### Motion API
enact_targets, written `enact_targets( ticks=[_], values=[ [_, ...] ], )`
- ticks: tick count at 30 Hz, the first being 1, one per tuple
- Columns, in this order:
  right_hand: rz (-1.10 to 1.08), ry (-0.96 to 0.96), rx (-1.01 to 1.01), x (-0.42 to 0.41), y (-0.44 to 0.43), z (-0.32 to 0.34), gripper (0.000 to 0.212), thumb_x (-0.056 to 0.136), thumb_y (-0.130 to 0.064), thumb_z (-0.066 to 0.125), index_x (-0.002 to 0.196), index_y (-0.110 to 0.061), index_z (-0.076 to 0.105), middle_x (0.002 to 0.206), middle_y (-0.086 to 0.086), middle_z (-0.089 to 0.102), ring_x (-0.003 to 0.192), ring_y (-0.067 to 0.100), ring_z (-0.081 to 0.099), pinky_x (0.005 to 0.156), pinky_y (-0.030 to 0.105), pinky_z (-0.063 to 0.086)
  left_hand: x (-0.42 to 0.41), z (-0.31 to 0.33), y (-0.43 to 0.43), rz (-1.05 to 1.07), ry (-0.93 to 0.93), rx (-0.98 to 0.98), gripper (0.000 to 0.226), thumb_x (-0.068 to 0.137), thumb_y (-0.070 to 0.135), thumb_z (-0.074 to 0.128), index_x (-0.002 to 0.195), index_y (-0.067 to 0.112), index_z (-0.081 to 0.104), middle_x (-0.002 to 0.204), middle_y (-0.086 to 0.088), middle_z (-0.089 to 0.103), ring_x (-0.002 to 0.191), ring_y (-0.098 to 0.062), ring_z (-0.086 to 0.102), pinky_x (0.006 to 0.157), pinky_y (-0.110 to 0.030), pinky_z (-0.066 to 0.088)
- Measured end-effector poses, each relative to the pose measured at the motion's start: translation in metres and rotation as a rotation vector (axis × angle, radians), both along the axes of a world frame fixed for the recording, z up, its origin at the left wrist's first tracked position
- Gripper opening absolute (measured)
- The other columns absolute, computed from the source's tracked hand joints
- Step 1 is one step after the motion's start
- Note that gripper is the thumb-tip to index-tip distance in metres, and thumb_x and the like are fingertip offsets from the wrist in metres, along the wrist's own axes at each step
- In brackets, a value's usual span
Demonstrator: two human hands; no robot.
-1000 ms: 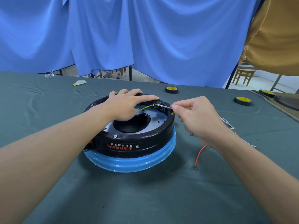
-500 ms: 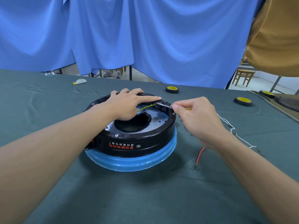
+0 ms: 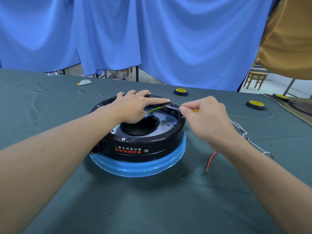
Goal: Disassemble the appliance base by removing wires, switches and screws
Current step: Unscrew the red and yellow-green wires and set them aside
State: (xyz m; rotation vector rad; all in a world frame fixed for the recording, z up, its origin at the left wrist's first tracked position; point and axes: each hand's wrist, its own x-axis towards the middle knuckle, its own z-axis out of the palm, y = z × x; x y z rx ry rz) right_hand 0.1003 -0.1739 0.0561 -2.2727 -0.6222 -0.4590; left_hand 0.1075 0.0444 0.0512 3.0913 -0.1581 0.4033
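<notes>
The round appliance base (image 3: 135,149) lies on the green cloth, a black ring with red lettering above a blue-wrapped band. My left hand (image 3: 135,107) rests flat on its top, fingers over the far rim and the index finger stretched toward the right. A yellow-green wire (image 3: 152,109) runs out from under that hand to a terminal at the far right rim. My right hand (image 3: 206,119) grips a screwdriver (image 3: 172,107) with a yellow handle, its metal tip at that terminal.
A loose red wire (image 3: 211,159) and a white wire (image 3: 253,144) lie on the cloth to the right of the base. Three black-and-yellow tape rolls (image 3: 181,91) (image 3: 255,105) (image 3: 281,97) sit farther back. A person in a mustard shirt (image 3: 290,39) stands at the right edge.
Both hands stay where they were, with the screwdriver tip at the same terminal. Only the view has shifted slightly.
</notes>
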Motion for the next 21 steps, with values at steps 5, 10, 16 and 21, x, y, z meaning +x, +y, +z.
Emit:
enact_targets(
  ticks=[5,10,16,21],
  values=[
    [0.065,0.187,0.098,0.001,0.001,0.005,0.025,0.09,-0.011,0.05,0.092,0.012,0.061,0.062,0.008,0.026,0.06,0.018,0.017,0.05,0.021,0.016,0.0,0.0,0.0,0.005,0.014,0.003,0.086,0.086,0.008,0.028,0.127,0.08,0.004,0.141,0.013,0.034,0.114,-0.025,0.038,0.094,-0.047,0.028],
    [0.072,0.389,0.31,0.001,0.006,0.002,0.023,0.086,-0.01,0.058,0.087,0.013,0.062,0.066,0.009,0.032,0.07,0.031,0.022,0.054,0.034,0.02,-0.001,-0.001,0.002,0.013,0.022,-0.001,0.086,0.086,0.008,0.029,0.127,0.08,0.004,0.141,0.014,0.033,0.114,-0.024,0.038,0.094,-0.046,0.028],
    [-0.033,0.114,0.102,-0.005,0.003,-0.002,0.024,0.088,-0.014,0.049,0.082,0.005,0.062,0.061,0.006,0.026,0.056,0.012,0.017,0.05,0.024,0.022,0.0,0.0,0.001,0.014,0.015,0.007,0.086,0.085,0.008,0.028,0.127,0.08,0.003,0.141,0.014,0.033,0.115,-0.023,0.037,0.093,-0.045,0.029],
    [-0.059,0.067,0.035,-0.009,0.004,0.0,0.026,0.091,-0.012,0.046,0.08,0.005,0.063,0.054,0.005,0.029,0.065,0.021,0.023,0.053,0.024,0.025,-0.001,0.001,0.0,0.013,0.017,0.004,0.086,0.086,0.008,0.028,0.126,0.08,0.003,0.142,0.014,0.033,0.117,-0.024,0.037,0.094,-0.045,0.028]
  ],
)
